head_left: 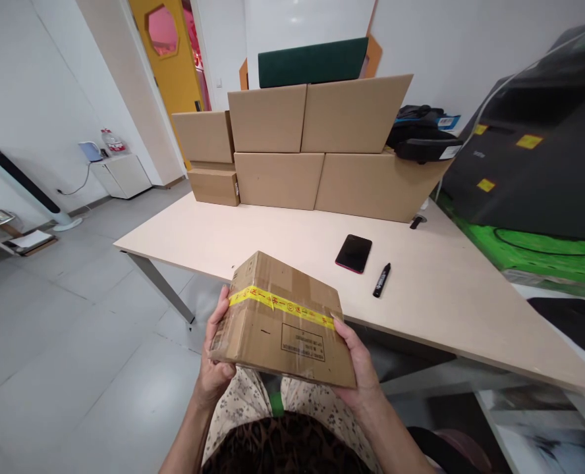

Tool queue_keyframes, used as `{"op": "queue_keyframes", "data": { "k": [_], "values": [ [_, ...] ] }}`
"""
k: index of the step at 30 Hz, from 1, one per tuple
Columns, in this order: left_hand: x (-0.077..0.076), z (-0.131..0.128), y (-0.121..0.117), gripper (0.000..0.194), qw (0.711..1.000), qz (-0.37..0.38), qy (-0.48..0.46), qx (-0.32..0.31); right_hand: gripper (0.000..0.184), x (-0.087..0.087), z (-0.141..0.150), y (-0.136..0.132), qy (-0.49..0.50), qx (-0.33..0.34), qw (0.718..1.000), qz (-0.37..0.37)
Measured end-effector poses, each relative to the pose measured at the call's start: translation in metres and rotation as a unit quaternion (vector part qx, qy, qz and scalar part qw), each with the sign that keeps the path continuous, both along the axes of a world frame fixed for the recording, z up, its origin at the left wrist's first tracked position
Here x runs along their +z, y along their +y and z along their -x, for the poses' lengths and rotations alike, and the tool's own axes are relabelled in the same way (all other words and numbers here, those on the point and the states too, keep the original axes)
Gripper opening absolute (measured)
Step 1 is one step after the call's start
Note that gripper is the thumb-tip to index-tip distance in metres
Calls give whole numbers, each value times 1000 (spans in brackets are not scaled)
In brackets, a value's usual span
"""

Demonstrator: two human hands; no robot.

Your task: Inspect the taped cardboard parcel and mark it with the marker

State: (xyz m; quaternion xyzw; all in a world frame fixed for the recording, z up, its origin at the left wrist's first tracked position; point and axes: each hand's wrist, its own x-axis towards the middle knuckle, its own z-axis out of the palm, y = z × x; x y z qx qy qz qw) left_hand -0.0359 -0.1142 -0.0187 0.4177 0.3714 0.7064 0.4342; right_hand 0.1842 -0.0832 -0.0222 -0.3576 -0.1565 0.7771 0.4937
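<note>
A brown cardboard box (292, 289) with a band of yellow printed tape across it is held between my two hands, tilted, over my lap at the near table edge. My left hand (217, 355) grips its left end, fingers along the side and thumb near the lower corner. On the right end, my right hand (356, 362) holds the box, with a finger near the end of the tape. Black printing in a frame shows on the side facing me. The underside of the box is hidden.
On the pale table (282, 227) lie a dark phone (354, 253) and a black marker (382, 280). Cardboard boxes (277, 178) stand stacked at the back, with a dark green box (312, 62) on top. A black printer (534, 145) stands at the right.
</note>
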Motion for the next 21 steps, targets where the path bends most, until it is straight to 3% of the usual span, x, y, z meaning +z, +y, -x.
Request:
{"op": "queue_keyframes", "data": {
  "k": [3,6,9,13,16,19,21],
  "values": [
    [1,4,0,90,999,17,35,-24,38,-7,-6,-1,-4,-36,999,-11],
    [2,7,0,94,995,55,35,-73,39,-8,-17,0,-33,-97,992,-76],
    [5,11,1,96,986,90,-9,-144,61,0,-26,-2,-96,-157,969,-164],
    [10,12,5,87,974,106,41,-197,79,14,-26,-9,-164,-183,945,-214],
    [15,-1,7,83,976,139,99,-131,80,18,-19,-16,-198,-203,927,-247],
    [19,-17,8,60,976,157,152,-3,82,17,-15,-21,-233,-211,902,-296],
    [21,-23,8,46,973,141,179,31,81,15,-16,-23,-246,-219,893,-306]
  ]
}}
